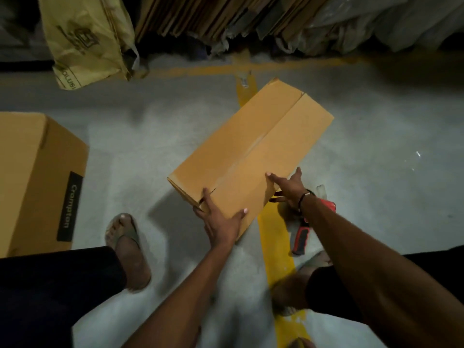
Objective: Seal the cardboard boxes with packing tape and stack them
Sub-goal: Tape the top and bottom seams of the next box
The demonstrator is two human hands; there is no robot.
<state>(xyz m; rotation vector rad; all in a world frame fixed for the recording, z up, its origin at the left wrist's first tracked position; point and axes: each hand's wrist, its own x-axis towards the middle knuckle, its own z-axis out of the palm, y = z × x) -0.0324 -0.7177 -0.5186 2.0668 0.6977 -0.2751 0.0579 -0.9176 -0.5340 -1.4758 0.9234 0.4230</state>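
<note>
Fingers of both the left hand (221, 222) and the right hand (288, 189) clamped the near end of the box (251, 151), centre frame; stiff card, probably light, best carried by its ends.

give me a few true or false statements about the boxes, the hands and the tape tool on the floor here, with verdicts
1. Both hands hold the near end of the long cardboard box. True: the left hand and right hand grip its near corners.
2. The tape dispenser is in the right hand. False: it lies on the floor below that hand.
3. A strip of tape runs along the long box's centre seam. True.
4. The box printed Crompton is stacked on the long box. False: it stands apart, on the left.
5. A yellow line is painted on the floor. True.
</note>
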